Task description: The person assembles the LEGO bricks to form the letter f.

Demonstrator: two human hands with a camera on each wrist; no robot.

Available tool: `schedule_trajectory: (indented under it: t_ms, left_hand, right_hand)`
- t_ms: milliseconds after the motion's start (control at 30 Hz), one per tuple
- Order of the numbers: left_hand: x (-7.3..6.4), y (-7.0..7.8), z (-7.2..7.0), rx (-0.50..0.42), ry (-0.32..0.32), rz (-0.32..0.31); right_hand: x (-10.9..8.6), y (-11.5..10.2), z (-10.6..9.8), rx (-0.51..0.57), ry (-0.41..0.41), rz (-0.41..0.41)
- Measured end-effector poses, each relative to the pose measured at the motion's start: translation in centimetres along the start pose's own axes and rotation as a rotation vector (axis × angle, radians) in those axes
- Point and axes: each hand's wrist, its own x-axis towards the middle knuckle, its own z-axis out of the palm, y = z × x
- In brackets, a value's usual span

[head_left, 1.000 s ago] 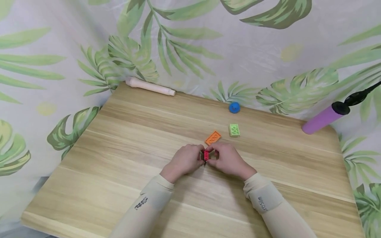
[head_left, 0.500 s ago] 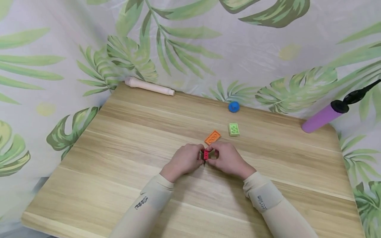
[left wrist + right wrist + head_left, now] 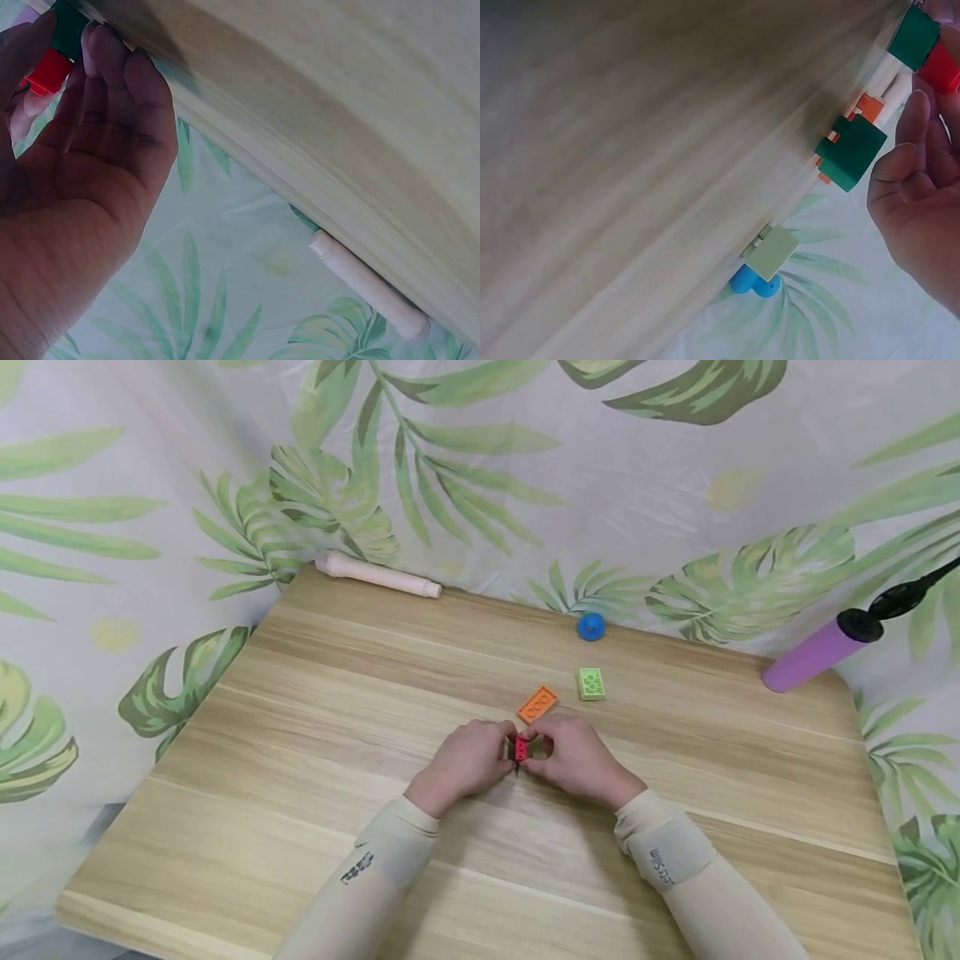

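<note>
Near the middle of the table, a small red toy brick (image 3: 521,749) shows between the fingertips of both hands. The left wrist view shows it against a dark green toy brick (image 3: 69,31). My left hand (image 3: 468,758) pinches this pair from the left, thumb and fingers around the green brick. From the right, my right hand (image 3: 573,762) pinches it with curled thumb and forefinger. A second dark green brick (image 3: 853,152) stands by an orange brick (image 3: 870,108) in the right wrist view; my right hand hides it in the head view.
Just beyond the hands lies the orange brick, with a light green brick (image 3: 591,684) to its right. A blue ball-like toy (image 3: 591,627) sits near the back edge. A pale pink tube-shaped object (image 3: 378,577) lies back left; a purple cylinder with a black top (image 3: 813,656) stands back right.
</note>
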Motion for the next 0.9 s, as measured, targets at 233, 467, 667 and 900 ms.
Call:
schedule_trajectory:
  t_ms: [233, 467, 667, 900]
  left_hand:
    - [-0.43, -0.13, -0.42, -0.044, 0.003, -0.027]
    - [-0.65, -0.24, -0.79, -0.091, 0.028, -0.03]
    - [-0.63, -0.31, -0.75, -0.075, 0.041, -0.041]
    - [-0.7, -0.34, -0.55, -0.082, 0.04, -0.023]
  right_hand:
    - [0.06, -0.1, 0.0, -0.004, -0.006, -0.005]
    - [0.03, -0.6, 0.13, -0.014, 0.007, 0.011]
    - [0.1, -0.91, 0.55, -0.06, 0.036, -0.011]
    - [-0.48, -0.33, -0.22, -0.023, 0.003, 0.006]
